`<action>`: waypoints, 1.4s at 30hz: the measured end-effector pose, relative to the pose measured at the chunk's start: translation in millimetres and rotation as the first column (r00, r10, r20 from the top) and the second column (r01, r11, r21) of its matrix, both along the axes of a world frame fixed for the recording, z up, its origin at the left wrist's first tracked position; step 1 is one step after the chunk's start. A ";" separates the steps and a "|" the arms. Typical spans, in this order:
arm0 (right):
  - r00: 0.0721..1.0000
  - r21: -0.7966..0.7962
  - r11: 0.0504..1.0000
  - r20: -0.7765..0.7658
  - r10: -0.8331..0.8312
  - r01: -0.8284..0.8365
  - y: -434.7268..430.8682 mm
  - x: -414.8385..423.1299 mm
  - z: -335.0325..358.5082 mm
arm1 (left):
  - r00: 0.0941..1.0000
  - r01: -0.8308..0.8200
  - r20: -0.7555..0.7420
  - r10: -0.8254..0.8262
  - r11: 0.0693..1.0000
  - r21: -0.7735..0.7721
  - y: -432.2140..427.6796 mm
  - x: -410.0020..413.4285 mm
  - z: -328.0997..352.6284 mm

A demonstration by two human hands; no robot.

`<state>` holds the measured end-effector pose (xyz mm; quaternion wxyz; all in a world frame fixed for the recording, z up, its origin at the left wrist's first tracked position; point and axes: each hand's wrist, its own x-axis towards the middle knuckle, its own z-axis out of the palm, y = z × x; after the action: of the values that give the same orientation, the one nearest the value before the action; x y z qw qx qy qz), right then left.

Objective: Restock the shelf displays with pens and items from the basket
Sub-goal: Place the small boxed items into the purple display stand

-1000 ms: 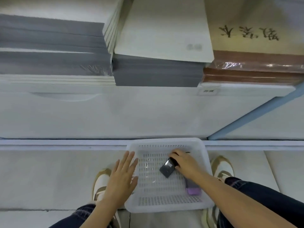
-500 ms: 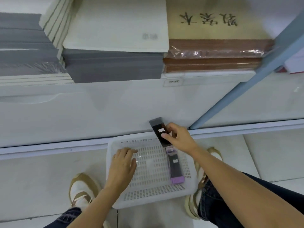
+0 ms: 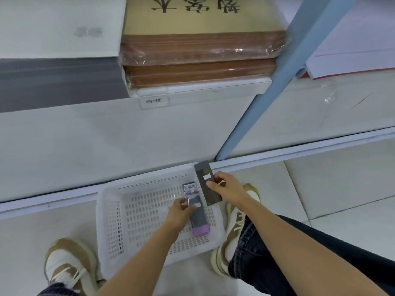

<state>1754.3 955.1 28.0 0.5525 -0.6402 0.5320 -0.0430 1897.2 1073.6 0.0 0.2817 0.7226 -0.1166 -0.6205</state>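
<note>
Up top, the shelf tag point(image 3: 154, 101) reads 物理, under wrapped brown books point(image 3: 201, 60). The right grip point(image 3: 224, 186) pinches a dark pack point(image 3: 208, 184) with a white sticker over the basket point(image 3: 111, 221) corner. The left grip point(image 3: 181, 212) curls round a barcoded purple pack point(image 3: 199, 223) lying in the basket, on the pale tiled floor point(image 3: 320, 189).

Stacked at 12 o'clock: brown paper pads point(image 3: 198, 52) in clear wrap, black characters on top. Touching at 10 o'clock, a grey stack point(image 3: 59, 82) under a white cover. At 2 o'clock, a red-edged white stack point(image 3: 352, 60). At 7 and 5 o'clock, tan-and-white shoes point(image 3: 68, 263) on pale floor tiles point(image 3: 342, 189).
</note>
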 end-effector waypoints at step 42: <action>0.912 -0.031 0.982 0.367 0.185 -0.187 51.7 96.9 150.0 | 0.815 -0.565 -0.076 0.575 0.758 -0.327 43.5 80.4 173.6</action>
<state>1851.1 1006.7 178.0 0.6454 -0.6671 0.3558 -0.1083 1977.6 1117.1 173.6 0.5733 0.6741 0.0010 -0.4658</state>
